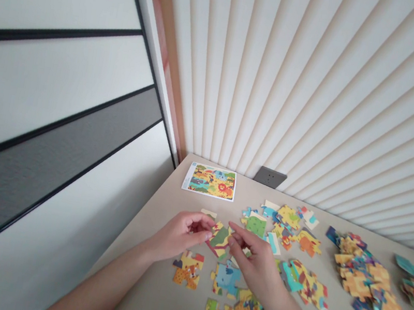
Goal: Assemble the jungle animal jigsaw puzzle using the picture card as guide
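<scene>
Left hand (180, 234): fingers curled and close together, pinching the left edge of a puzzle piece (219, 241).
Right hand (256, 265): fingers partly spread, the index reaching the piece's right edge; whether it gripped, I couldn't tell.
Held piece: tilted, green and red, just above the counter (166, 211), between both hands.
Picture card (210, 181): lay flat in the far corner, showing jungle animals.
Loose pieces (283, 222): scattered just beyond the right hand.
Orange piece (188, 269): lay below the left hand.
Blue piece (225, 278): lay beside the orange piece, under the gap between the hands.
Heap (364, 279): overlapping pieces, well right of the hands.
Wall socket (270, 177): set in the ribbed wall (283, 73), behind the counter.
</scene>
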Tool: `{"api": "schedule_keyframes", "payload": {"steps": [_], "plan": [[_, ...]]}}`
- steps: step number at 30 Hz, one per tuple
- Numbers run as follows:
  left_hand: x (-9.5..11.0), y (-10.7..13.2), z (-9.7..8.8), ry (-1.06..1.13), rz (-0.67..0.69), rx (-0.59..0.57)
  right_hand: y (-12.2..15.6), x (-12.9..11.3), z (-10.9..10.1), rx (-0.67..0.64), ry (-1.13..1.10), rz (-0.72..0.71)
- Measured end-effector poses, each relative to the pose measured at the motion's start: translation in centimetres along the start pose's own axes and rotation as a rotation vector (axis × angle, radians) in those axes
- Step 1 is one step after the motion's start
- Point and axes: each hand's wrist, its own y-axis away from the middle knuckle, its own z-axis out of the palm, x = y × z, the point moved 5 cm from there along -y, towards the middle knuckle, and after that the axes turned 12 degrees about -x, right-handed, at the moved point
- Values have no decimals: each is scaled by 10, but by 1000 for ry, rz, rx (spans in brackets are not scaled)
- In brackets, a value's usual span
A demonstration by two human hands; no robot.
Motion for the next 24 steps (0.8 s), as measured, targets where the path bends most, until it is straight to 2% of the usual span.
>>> {"api": "schedule_keyframes", "payload": {"steps": [3, 9, 16, 24], "plan": [[1, 3, 4, -1, -12, -71, -1, 7, -1, 6, -70, 50], [2, 8, 12, -65, -6, -186, 0, 6, -3, 4, -152, 64], [9, 5, 11, -294, 14, -101, 0, 7, -6, 20, -148, 99], [7, 4, 9, -377, 69, -36, 2, 9, -12, 38, -167, 116]]}}
